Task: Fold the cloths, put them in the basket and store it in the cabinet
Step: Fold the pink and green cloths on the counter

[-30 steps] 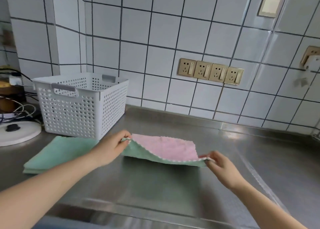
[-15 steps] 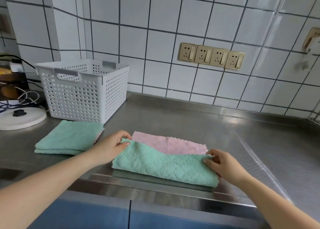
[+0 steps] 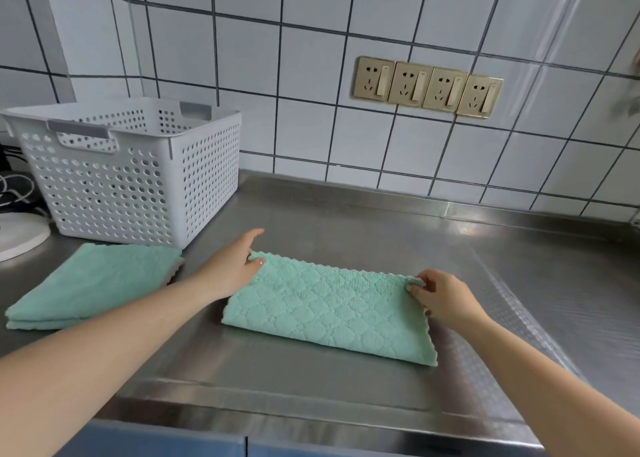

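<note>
White tiled wall (image 3: 311, 86) backs my steel bench (image 3: 346, 214), where the green cloth (image 3: 329, 309) lies folded in half, long fold toward me. My left hand (image 3: 232, 269) pinches its far left corner, my right hand (image 3: 443, 299) its far right corner, each grip closed on fabric. Another folded cloth (image 3: 93, 283) lies left, just before the white basket (image 3: 138, 179)

Home kitchen, white tiled wall (image 3: 311, 76), steel counter (image 3: 346, 214), row of wall sockets (image 3: 427, 86)
</note>
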`<state>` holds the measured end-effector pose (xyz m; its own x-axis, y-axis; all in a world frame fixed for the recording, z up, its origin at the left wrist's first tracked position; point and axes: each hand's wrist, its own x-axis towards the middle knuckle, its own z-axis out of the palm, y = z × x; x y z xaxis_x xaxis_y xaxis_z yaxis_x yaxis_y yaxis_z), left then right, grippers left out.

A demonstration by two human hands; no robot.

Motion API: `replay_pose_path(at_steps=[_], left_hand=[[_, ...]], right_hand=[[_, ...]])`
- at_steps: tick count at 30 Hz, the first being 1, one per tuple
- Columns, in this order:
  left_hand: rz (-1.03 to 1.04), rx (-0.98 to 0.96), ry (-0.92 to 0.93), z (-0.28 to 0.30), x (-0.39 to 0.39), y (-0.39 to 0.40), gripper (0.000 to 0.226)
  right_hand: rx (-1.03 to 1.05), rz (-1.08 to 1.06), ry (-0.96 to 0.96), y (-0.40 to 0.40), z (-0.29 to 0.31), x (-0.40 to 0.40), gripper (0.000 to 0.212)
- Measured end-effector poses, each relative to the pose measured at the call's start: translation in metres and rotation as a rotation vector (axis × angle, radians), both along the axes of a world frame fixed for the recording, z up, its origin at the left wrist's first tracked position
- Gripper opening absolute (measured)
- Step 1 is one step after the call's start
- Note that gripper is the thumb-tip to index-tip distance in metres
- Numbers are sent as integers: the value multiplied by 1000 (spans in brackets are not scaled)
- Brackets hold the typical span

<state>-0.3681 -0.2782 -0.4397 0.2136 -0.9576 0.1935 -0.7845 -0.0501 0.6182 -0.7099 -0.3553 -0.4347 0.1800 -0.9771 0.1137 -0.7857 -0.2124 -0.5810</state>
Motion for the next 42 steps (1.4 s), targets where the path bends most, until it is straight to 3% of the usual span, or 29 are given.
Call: replay_pose_path(at_steps=[6,10,14,17,19,22,25,29,34,42], left_hand=[[33,46,14,-12,6,-19,63],[50,43,-51,-14,4,-24,64],[55,62,-67,-12,4,-25,65],[89,-16,-253,-6,-1,-20,60],[54,-110,-370,-3,-13,-14,50],[-124,-140,-338,-5,-46,-9,38],[-231,-85,-337,-13,-77,-10,40],[-240,71,-414,-27,-91,-10,45],[-150,233,-545,-29,-76,-2,56],[-90,345,-503,-28,-36,5,67]], right_hand=[[15,-10,-13,-12,-7,2,9],[27,-34,9,-14,-9,2,21],[-20,-74,108,-10,-5,5,26],[-144,-112,127,-2,0,12,28],[-203,-54,118,6,2,28,28],[-205,109,204,22,0,66,36],[-128,206,361,38,-7,105,45],[-22,218,427,48,-24,124,48],[-27,185,547,47,-31,102,64],[62,82,606,40,-26,43,77]])
